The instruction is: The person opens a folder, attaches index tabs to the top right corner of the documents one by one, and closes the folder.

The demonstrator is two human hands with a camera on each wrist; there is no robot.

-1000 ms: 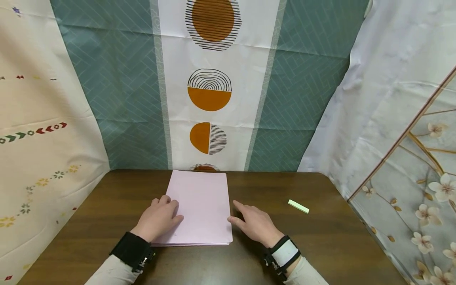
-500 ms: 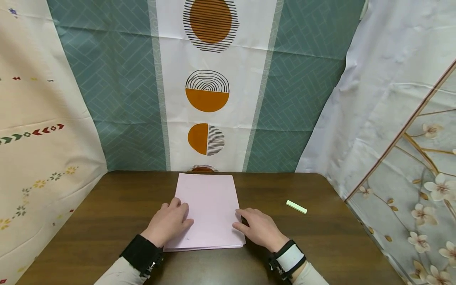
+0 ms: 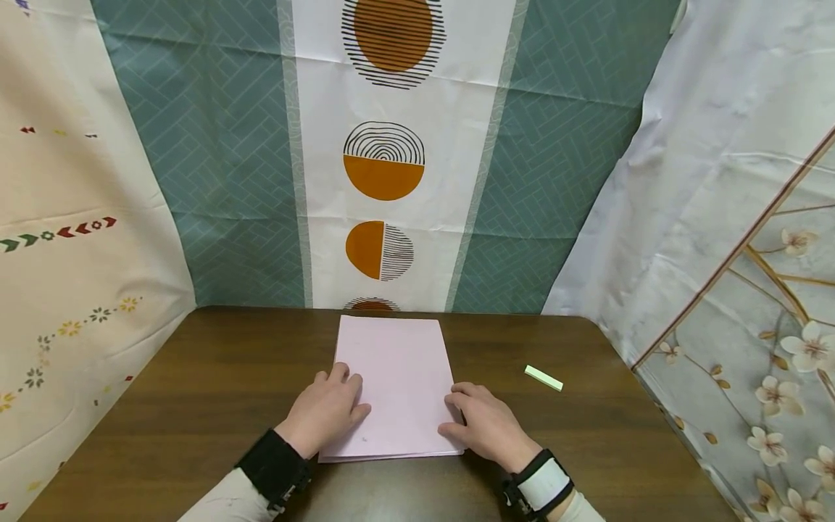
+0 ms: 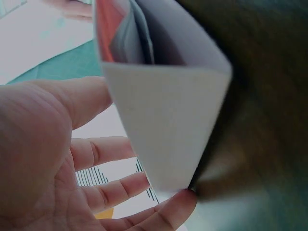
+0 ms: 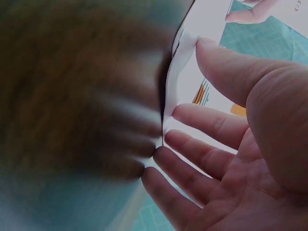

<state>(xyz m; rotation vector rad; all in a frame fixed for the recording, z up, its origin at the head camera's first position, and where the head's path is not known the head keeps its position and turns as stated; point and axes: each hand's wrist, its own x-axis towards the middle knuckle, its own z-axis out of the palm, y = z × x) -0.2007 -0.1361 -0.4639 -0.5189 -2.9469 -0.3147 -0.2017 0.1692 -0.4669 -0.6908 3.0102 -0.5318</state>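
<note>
Fingers [image 3: 355, 383] of two hands [image 3: 324, 412] [image 3: 491, 426] touch one folder [image 3: 399, 388].

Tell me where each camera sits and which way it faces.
Head: on the head, facing forward and down at the pink folder on the table; left hand, right hand and sleeves show.
Left wrist: on that wrist, looking across the hand at the folder's side; left hand shows large at left.
Right wrist: on that wrist, looking across the hand at the folder's edge; right hand shows at right.
Shared: both wrist views catch the folder and part of the opposite hand at top.
</note>
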